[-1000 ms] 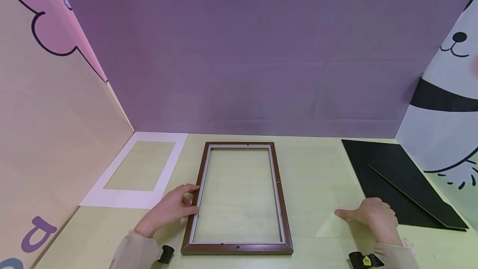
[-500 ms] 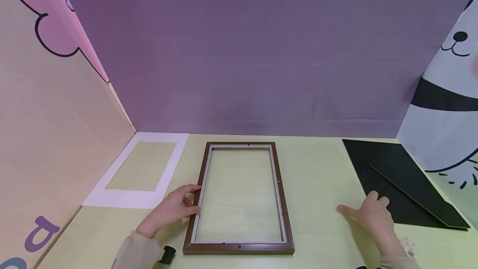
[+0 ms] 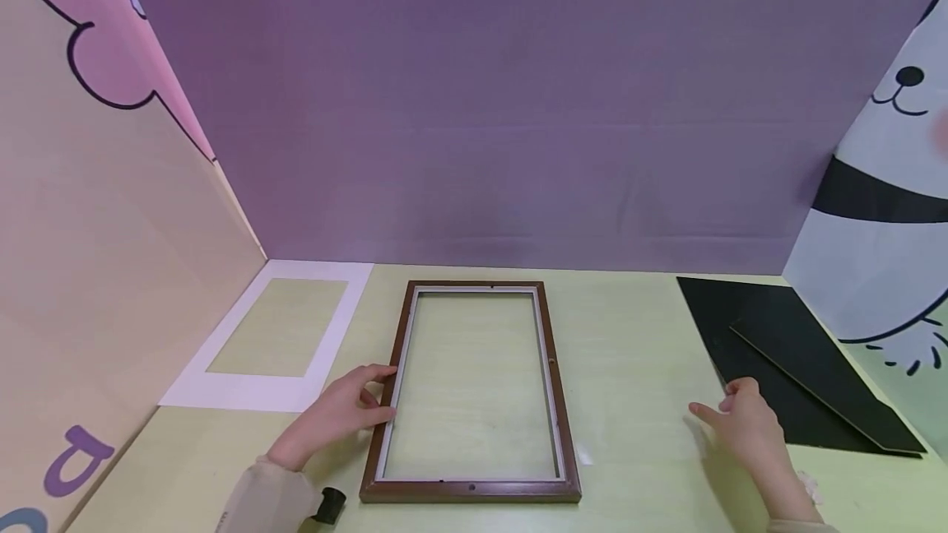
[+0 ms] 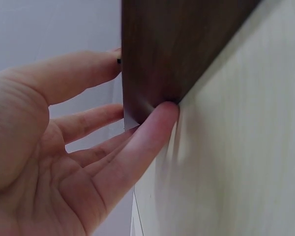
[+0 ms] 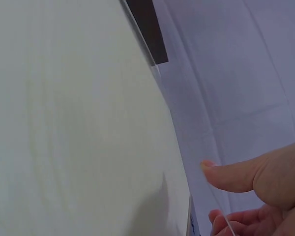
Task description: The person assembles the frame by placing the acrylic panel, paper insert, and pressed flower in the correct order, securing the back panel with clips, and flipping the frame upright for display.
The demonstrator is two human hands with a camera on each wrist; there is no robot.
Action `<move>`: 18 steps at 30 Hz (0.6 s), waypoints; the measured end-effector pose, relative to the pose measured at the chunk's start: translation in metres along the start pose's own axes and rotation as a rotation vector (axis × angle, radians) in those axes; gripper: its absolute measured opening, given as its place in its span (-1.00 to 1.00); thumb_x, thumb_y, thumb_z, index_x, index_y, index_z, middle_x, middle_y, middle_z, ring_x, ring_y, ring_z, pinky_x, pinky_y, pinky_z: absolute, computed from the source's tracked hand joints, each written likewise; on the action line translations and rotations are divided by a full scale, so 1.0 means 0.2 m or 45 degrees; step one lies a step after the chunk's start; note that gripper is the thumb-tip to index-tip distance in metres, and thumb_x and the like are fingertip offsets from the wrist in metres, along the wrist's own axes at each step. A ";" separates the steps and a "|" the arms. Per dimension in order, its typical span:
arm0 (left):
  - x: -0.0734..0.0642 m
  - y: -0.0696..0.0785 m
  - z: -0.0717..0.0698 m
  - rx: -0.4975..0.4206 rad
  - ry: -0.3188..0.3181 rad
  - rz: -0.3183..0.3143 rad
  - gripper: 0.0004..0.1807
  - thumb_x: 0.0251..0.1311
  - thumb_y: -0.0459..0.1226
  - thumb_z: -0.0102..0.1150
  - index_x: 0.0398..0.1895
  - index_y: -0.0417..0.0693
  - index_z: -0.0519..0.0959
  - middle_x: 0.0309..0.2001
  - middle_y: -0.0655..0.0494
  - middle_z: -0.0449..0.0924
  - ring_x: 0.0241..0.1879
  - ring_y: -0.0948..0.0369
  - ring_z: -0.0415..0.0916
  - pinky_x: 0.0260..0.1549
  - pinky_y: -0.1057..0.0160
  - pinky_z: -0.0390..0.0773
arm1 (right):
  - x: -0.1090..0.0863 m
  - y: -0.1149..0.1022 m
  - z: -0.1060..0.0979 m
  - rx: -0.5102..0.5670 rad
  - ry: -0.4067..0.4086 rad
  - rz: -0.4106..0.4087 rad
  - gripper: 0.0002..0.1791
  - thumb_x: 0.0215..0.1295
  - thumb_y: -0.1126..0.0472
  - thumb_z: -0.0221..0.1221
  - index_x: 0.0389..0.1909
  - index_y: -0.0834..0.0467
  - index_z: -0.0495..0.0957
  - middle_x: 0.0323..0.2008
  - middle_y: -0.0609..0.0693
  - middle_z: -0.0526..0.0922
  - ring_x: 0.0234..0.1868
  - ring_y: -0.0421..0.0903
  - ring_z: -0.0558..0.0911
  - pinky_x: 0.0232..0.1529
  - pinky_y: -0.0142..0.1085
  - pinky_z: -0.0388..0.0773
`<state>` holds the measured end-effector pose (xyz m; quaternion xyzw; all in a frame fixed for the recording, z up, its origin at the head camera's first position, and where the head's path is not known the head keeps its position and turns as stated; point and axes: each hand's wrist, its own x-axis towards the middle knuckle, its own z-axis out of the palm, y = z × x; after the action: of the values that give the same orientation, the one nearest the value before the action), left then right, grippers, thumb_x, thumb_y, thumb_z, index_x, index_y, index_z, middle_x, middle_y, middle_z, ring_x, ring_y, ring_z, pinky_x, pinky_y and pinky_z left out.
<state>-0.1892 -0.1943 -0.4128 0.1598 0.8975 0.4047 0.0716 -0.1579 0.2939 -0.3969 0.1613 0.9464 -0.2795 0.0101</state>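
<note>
A brown picture frame [image 3: 471,493] with a pale inner lip lies flat at the table's middle, its long sides running away from me. My left hand [image 3: 341,408] holds its left rail, thumb nearer me and index finger farther along. In the left wrist view the fingertips press the side of the dark rail [image 4: 152,59] close over the table. To the right of the frame, my right hand [image 3: 750,428] pinches a thin clear sheet between thumb and curled fingers. That sheet [image 5: 226,220] shows only as a fine edge in the right wrist view; most of it is hard to see.
A white mat board [image 3: 237,393] with a rectangular window lies at the left by the side wall. Two black boards [image 3: 741,303] overlap at the right, just beyond my right hand. A purple wall [image 3: 518,122] closes the table's [image 3: 637,336] back.
My right hand has shifted slightly right and its fingers have gone from tucked in to pinching the clear sheet. A glint on the table has moved left, near the frame. The left hand stays put.
</note>
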 end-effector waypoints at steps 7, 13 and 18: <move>-0.01 0.01 0.01 -0.001 0.018 -0.026 -0.36 0.01 -0.25 0.26 0.20 -0.24 0.31 0.06 -0.19 0.40 -0.32 0.22 0.44 -0.45 0.36 0.47 | 0.00 0.01 -0.03 0.059 -0.055 -0.011 -0.35 0.18 0.08 0.14 0.00 0.51 0.12 -0.28 0.29 0.46 -0.31 0.05 0.45 -0.35 -0.23 0.36; -0.01 0.00 0.02 0.000 0.031 -0.028 -0.36 0.02 -0.25 0.26 0.20 -0.24 0.30 0.03 -0.19 0.42 -0.32 0.22 0.45 -0.44 0.36 0.47 | 0.00 0.03 -0.04 0.141 -0.102 -0.028 -0.49 0.25 0.24 0.02 0.05 0.57 0.18 -0.33 0.24 0.48 -0.42 -0.06 0.48 -0.45 -0.33 0.36; 0.00 -0.01 0.02 0.003 0.036 -0.019 -0.36 0.03 -0.25 0.25 0.21 -0.23 0.30 0.02 -0.18 0.42 -0.32 0.22 0.44 -0.44 0.37 0.47 | 0.00 0.03 -0.03 0.257 -0.115 -0.015 -0.62 0.27 0.36 -0.08 0.04 0.51 0.20 -0.36 0.18 0.48 -0.52 -0.18 0.47 -0.53 -0.38 0.41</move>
<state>-0.1896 -0.1932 -0.4167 0.1474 0.9001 0.4054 0.0616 -0.1565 0.3013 -0.3955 0.1433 0.9130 -0.3804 0.0350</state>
